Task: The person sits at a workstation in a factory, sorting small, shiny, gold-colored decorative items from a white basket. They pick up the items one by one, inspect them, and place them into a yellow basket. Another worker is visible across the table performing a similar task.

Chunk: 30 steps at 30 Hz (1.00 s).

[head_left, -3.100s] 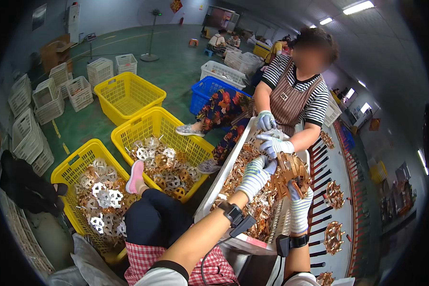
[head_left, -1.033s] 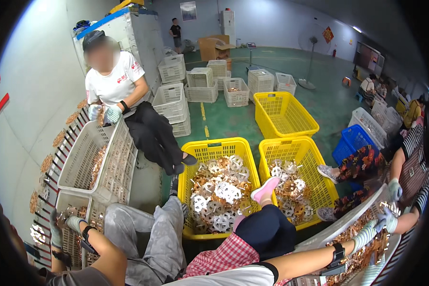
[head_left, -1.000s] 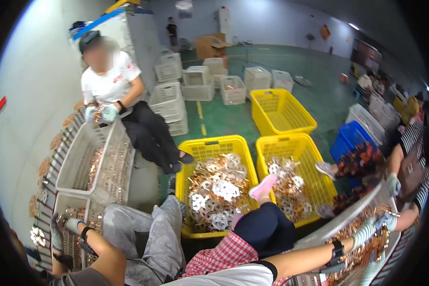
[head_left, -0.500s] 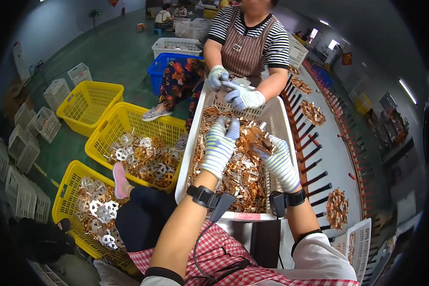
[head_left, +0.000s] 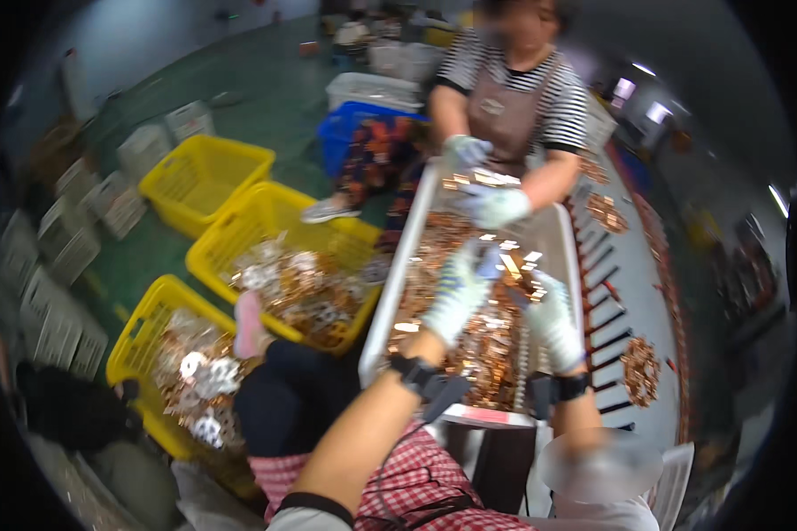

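A long white bin in front of me holds a heap of small copper-coloured metal pieces. Over the heap, my gloved right hand grips a shiny cluster of copper-coloured metal pieces. My gloved left hand is at the cluster's left side, its fingertips close to it. Motion blur hides whether those fingers touch or pinch a piece. Across the bin, a person in a striped shirt and apron has gloved hands above the far end, with shiny pieces by them.
Left of the bin, yellow baskets stand in a row; two hold silvery and coppery flat parts. To the right runs a pale rack with dark pegs and round copper assemblies. A blue crate sits behind.
The whole view has shifted and blurred, so the scene sits further right. My left hand has come closer to the cluster in my right hand. The other person's hands have moved apart.
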Motion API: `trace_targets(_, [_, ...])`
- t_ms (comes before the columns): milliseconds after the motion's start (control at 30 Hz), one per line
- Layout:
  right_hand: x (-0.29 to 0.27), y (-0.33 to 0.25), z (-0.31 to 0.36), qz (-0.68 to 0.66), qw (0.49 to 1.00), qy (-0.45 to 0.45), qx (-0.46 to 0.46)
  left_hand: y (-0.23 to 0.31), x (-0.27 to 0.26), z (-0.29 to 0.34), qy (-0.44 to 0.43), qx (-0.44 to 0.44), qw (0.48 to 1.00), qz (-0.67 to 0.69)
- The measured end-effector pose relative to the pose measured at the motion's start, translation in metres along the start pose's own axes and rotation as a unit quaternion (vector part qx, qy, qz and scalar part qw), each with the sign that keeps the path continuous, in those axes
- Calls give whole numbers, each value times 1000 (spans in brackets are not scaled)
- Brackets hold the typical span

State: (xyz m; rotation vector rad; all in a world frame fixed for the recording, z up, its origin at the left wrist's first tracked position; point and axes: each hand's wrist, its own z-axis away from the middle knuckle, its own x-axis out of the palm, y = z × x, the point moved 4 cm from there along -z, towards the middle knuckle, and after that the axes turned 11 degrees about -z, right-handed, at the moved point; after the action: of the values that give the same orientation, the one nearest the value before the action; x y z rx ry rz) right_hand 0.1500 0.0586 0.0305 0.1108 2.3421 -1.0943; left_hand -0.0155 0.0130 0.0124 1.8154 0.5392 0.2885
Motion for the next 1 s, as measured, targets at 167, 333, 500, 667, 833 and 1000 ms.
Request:
trace_targets(167, [-13,18,11,64,998,23,-16,-3,15,-2,29,60,996,51])
trace_targets(333, [-3,62,1,-131,987,-75,58,-18,15,-2,36,58,976,209])
trace_targets(500, [-6,50,3,-121,985,-114,53,-19,27,-4,47,49,997,35])
trace_targets(667, [20,2,3,-234,951,-111,172,-15,7,2,88,75,973,-198])
trace_targets(833, [-80,42,-16,-51,995,82,20,-31,29,1,-98,-30,994,33])
trace_targets(1000, [-24,-4,-15,-307,925,-26,224,-40,-6,-10,48,5,973,-226])
